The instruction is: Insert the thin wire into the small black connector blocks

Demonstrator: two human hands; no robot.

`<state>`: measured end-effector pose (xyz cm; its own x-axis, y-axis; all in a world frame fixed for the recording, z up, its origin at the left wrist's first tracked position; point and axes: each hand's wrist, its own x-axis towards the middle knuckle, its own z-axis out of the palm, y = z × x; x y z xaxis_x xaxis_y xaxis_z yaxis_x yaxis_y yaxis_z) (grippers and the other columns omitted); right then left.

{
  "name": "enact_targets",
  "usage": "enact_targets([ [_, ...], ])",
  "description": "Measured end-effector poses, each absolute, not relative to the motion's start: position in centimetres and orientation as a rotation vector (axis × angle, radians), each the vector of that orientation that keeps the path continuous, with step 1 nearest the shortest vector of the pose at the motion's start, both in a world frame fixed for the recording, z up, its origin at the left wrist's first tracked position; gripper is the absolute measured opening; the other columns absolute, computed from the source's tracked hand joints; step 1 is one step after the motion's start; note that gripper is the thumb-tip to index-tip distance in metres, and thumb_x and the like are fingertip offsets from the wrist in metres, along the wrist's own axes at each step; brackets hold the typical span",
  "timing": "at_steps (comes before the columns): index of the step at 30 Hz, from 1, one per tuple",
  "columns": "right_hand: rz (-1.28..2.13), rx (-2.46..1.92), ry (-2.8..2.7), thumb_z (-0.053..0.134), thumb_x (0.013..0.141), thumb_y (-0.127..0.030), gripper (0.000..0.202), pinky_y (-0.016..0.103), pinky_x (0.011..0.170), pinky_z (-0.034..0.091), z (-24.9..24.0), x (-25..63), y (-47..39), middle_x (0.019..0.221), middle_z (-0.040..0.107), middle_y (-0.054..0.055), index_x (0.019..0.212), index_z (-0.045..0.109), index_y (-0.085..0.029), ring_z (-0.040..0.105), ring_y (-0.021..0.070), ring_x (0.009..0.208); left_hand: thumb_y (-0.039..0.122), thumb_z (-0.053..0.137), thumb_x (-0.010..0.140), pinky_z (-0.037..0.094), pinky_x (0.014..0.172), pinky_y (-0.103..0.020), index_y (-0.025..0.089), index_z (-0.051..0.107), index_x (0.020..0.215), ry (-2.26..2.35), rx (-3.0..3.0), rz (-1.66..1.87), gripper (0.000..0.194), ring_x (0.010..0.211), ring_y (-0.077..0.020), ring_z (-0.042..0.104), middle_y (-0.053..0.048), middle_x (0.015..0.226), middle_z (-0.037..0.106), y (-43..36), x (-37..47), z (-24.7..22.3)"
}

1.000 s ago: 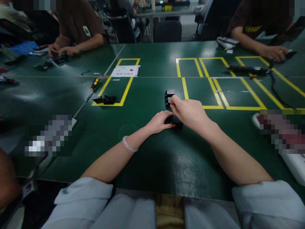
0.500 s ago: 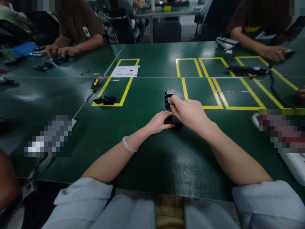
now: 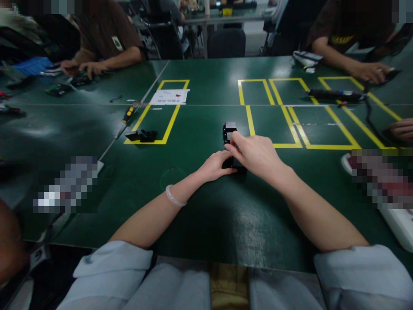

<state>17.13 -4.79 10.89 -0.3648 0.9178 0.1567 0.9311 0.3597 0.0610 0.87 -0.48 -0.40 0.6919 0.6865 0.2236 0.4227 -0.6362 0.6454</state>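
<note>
A black blocky part (image 3: 230,126) with flat grey-black faces lies on the green table in front of me; its middle is hidden behind my fingers, so I cannot tell whether it is one piece. My left hand (image 3: 214,166) grips the near end of it from the left, thumb and fingers on either side. Over the part, my right hand (image 3: 254,150) is closed in a pinch, fingertips close to its upper side. Whatever may be between those fingertips is hidden or too small to name.
Left of my hands lie a black bracket-like piece (image 3: 142,136), a yellow-black screwdriver (image 3: 128,114) and a white paper sheet (image 3: 170,96). Yellow tape (image 3: 284,145) marks rectangles. A black corded tool (image 3: 335,93) lies at right. Co-workers' hands (image 3: 371,72) are across the table.
My right hand's fingers have shifted slightly over the black part, with the thumb now further left. My left hand stays in place. At the right edge, another person's hand shows more.
</note>
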Motion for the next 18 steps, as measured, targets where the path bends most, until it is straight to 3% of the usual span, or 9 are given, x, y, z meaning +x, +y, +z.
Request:
enact_targets([
  [11,-0.167,-1.692,-2.468,0.026,0.1,-0.032,0.033,0.03,0.055,0.021,10.32,17.5,-4.39,0.094,0.074,0.006,0.12,0.05,-0.021,0.065,0.0186,0.071,0.045,0.069,0.086,0.045,0.102,-0.046,0.016,0.058,0.127,0.92,2.38,0.551,0.052,0.12,-0.0314,0.058,-0.013,0.132,0.062,-0.32,0.76,-0.6],
  [18,-0.17,-1.669,-2.474,0.032,0.1,-0.035,0.031,0.03,0.055,0.021,10.22,17.56,-4.29,0.094,0.073,0.006,0.118,0.052,-0.021,0.066,0.02,0.073,0.045,0.069,0.087,0.045,0.103,-0.046,0.017,0.057,0.128,0.921,2.378,0.545,0.051,0.122,-0.0317,0.057,-0.013,0.134,0.061,-0.39,0.79,-0.54],
])
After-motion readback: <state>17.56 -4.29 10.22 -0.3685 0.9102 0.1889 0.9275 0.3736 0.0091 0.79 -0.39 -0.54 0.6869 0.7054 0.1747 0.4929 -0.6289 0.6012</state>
